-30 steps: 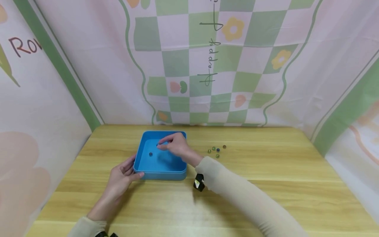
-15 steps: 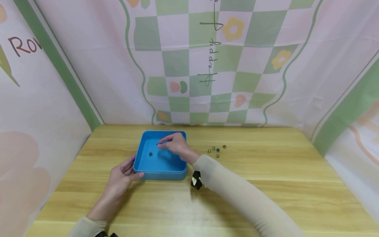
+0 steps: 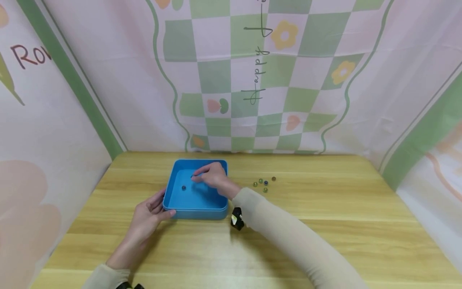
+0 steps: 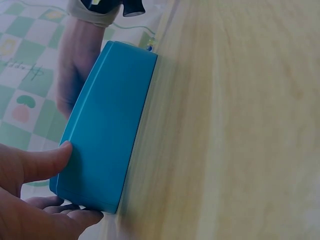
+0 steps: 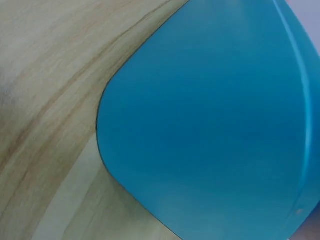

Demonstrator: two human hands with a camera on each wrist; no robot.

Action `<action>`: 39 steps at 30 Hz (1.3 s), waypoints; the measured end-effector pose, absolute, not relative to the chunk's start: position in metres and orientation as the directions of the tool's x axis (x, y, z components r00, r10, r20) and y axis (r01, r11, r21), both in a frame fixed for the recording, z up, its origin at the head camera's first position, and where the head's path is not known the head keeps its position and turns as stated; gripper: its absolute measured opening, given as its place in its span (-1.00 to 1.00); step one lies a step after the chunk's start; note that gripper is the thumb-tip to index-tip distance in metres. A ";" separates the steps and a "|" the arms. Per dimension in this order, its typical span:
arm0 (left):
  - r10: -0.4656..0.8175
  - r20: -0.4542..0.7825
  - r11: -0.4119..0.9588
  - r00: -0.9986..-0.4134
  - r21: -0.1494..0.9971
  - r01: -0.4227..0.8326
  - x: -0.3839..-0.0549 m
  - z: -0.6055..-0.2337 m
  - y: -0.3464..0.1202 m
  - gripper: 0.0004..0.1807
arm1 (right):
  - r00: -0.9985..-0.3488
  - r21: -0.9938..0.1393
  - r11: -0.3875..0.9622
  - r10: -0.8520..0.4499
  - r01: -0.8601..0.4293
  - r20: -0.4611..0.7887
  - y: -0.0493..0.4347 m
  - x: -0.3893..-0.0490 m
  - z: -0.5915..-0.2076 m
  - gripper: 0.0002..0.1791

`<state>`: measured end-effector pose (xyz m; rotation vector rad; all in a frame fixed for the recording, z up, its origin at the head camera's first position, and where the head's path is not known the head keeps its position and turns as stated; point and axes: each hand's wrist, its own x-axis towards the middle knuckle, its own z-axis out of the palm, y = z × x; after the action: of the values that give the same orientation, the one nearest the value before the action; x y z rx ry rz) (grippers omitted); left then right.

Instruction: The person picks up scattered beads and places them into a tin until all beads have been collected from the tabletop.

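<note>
A square blue box (image 3: 195, 214), open at the top, sits on the table left of centre. My left hand (image 3: 146, 218) grips its near left corner, thumb on the front wall and fingers along the left side; the left wrist view shows this hold on the box wall (image 4: 105, 130) up close. Inside the box, my right hand (image 3: 213, 176) reaches over the far rim area and pinches a small dark marble (image 3: 192, 176), mostly covered by the fingertips. Another dark marble (image 3: 183, 188) lies on the box floor. The right wrist view is filled by the box's outer wall (image 5: 210, 115).
To the right of the box, several glass marbles lie in a loose group on the wooden table (image 3: 325, 224), among them a blue marble (image 3: 266, 183) and a brownish marble (image 3: 273, 179). A patterned cloth (image 3: 249, 72) hangs behind the table's far edge.
My right wrist and forearm have shifted slightly left, while the pinching fingertips stay at nearly the same spot. The left hand, the box and the loose marbles have not moved.
</note>
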<state>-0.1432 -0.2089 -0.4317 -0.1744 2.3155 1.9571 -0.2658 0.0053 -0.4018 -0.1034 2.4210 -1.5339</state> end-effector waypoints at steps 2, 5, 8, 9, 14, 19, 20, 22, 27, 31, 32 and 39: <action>-0.022 -0.155 0.164 -0.988 0.974 -0.157 -0.143 -0.431 -0.208 -0.13 | -0.961 -0.895 0.437 -0.199 0.089 -0.193 0.005 -0.266 -0.402 -0.91; -0.021 -0.154 0.163 -0.988 0.974 -0.156 -0.143 -0.431 -0.208 -0.13 | -0.960 -0.895 0.436 -0.198 0.094 -0.197 0.006 -0.267 -0.402 -0.90; -0.020 -0.146 0.163 -0.989 0.975 -0.148 -0.142 -0.430 -0.208 -0.12 | -0.960 -0.896 0.434 -0.198 0.094 -0.197 0.007 -0.267 -0.402 -0.90; -0.018 -0.144 0.164 -0.989 0.976 -0.145 -0.142 -0.430 -0.208 -0.12 | -0.960 -0.896 0.435 -0.199 0.092 -0.195 0.007 -0.268 -0.402 -0.90; -0.019 -0.146 0.162 -0.989 0.976 -0.147 -0.143 -0.431 -0.208 -0.12 | -0.961 -0.892 0.442 -0.196 0.092 -0.196 0.005 -0.269 -0.403 -0.90; -0.023 -0.150 0.164 -0.988 0.975 -0.152 -0.143 -0.431 -0.207 -0.12 | -0.962 -0.891 0.443 -0.185 0.101 -0.201 0.004 -0.270 -0.404 -0.91; -0.023 -0.150 0.165 -0.988 0.975 -0.152 -0.143 -0.431 -0.207 -0.12 | -0.962 -0.891 0.442 -0.183 0.103 -0.202 0.004 -0.270 -0.404 -0.91; -0.020 -0.147 0.163 -0.989 0.975 -0.149 -0.143 -0.431 -0.207 -0.12 | -0.963 -0.892 0.440 -0.177 0.108 -0.204 0.003 -0.270 -0.405 -0.90; -0.015 -0.142 0.158 -0.990 0.977 -0.142 -0.142 -0.430 -0.208 -0.12 | -0.964 -0.891 0.440 -0.164 0.117 -0.208 0.002 -0.271 -0.406 -0.90; -0.016 -0.142 0.157 -0.990 0.977 -0.143 -0.142 -0.430 -0.208 -0.11 | -0.966 -0.888 0.446 -0.159 0.115 -0.205 0.002 -0.272 -0.407 -0.89; -0.016 -0.143 0.157 -0.990 0.977 -0.144 -0.142 -0.430 -0.208 -0.11 | -0.966 -0.887 0.446 -0.158 0.115 -0.204 0.001 -0.272 -0.408 -0.89; -0.013 -0.146 0.156 -0.989 0.977 -0.147 -0.142 -0.431 -0.208 -0.12 | -0.969 -0.881 0.457 -0.136 0.123 -0.206 -0.001 -0.274 -0.410 -0.89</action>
<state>-0.1418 -0.2081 -0.4308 -0.1602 2.3072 1.9705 -0.2735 -0.0012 -0.4101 -0.0115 2.4614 -1.5188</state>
